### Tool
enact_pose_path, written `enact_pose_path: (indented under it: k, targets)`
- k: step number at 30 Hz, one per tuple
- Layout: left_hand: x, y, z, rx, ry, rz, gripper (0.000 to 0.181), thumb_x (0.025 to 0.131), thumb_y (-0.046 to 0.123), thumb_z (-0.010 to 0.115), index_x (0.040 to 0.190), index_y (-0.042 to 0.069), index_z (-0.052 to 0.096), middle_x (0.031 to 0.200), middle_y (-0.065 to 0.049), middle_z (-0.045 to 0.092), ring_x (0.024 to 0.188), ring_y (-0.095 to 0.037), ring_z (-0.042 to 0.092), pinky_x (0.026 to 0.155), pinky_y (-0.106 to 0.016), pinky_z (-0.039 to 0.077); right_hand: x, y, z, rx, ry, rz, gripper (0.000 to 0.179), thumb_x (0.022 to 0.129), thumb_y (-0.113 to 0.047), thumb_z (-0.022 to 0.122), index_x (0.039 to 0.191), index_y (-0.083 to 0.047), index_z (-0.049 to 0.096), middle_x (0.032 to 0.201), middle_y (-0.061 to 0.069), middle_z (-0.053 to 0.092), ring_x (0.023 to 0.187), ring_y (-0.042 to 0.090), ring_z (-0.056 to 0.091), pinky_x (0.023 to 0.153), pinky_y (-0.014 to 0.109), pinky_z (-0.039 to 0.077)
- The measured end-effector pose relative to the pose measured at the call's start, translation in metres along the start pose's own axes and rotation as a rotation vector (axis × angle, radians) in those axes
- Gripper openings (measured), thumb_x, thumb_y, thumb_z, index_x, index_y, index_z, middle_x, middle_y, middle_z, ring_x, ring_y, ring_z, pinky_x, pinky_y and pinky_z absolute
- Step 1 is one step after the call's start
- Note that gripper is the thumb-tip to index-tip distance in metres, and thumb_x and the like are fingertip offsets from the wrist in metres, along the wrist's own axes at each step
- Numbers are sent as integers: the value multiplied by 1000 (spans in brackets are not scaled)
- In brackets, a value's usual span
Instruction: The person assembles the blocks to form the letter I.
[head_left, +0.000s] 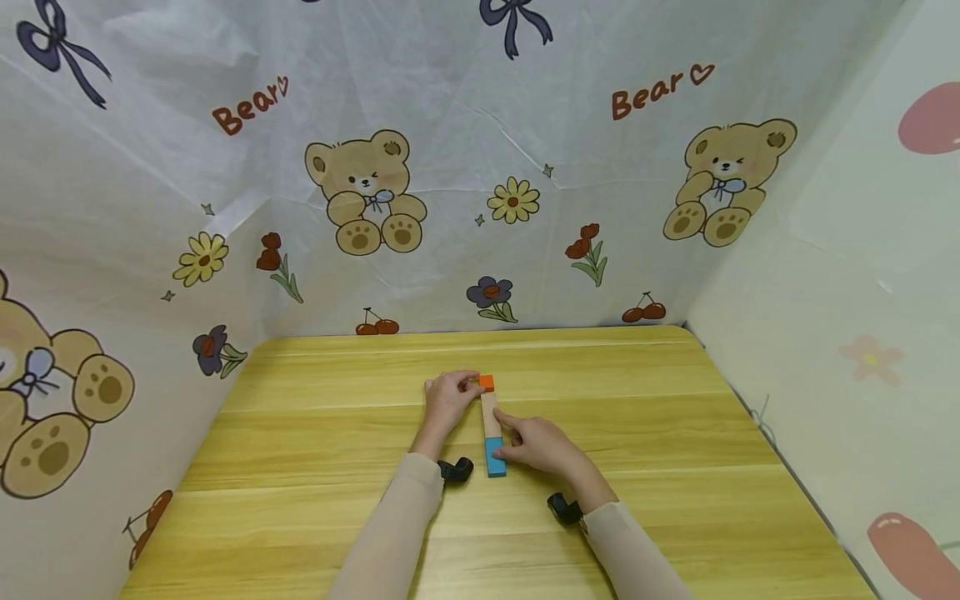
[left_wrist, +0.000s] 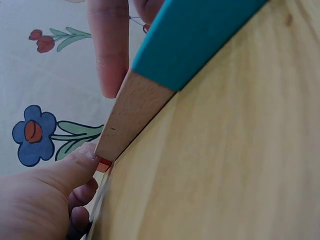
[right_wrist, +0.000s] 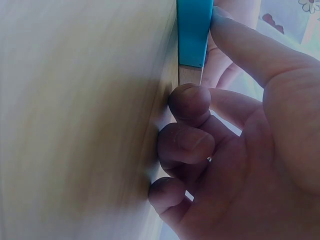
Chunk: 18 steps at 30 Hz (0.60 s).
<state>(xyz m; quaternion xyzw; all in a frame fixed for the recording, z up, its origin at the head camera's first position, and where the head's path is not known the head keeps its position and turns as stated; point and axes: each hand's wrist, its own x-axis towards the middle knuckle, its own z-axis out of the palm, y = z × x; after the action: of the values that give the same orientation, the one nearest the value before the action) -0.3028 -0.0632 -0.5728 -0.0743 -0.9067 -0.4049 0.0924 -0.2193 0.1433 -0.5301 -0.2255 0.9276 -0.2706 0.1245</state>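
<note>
Three blocks lie end to end in a line on the table: an orange block point(head_left: 487, 382) at the far end, a plain wooden block point(head_left: 490, 415) in the middle and a blue block point(head_left: 495, 457) nearest me. With thumb and forefinger, my left hand point(head_left: 447, 404) pinches the orange block from its left side; the left wrist view shows the thumb by the joint with the wooden block point(left_wrist: 134, 107). My right hand point(head_left: 542, 446) lies along the right side, its forefinger reaching the wooden block and its thumb touching the blue block point(right_wrist: 194, 35). Its other fingers bend loosely against the tabletop.
The wooden-patterned table point(head_left: 315, 467) extends around the blocks on all sides. Behind it hangs a white cloth point(head_left: 450, 275) printed with bears and flowers. More cloth point(head_left: 817, 333) closes off the right side. A black wrist camera point(head_left: 565, 508) sits below the right hand.
</note>
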Motion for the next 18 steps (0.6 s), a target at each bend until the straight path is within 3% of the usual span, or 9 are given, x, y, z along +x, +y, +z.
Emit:
enact_pose_path:
  k: [9, 18]
  targets:
    - [-6, 0, -11, -65, -9, -9, 35, 98, 27, 78, 129, 10, 78, 95, -4, 78, 86, -22, 68, 94, -45, 34, 0, 1, -1, 29, -3, 16, 76, 98, -43, 76, 162, -16, 46, 69, -6, 47, 58, 9, 34, 57, 24, 27]
    - [-15, -4, -31, -35, -13, -21, 34, 102, 32, 72, 130, 13, 77, 92, 0, 71, 78, -16, 58, 96, -48, 40, -1, 8, -5, 117, -12, 33, 73, 101, -45, 70, 164, -19, 43, 74, -4, 50, 61, 11, 39, 58, 25, 31]
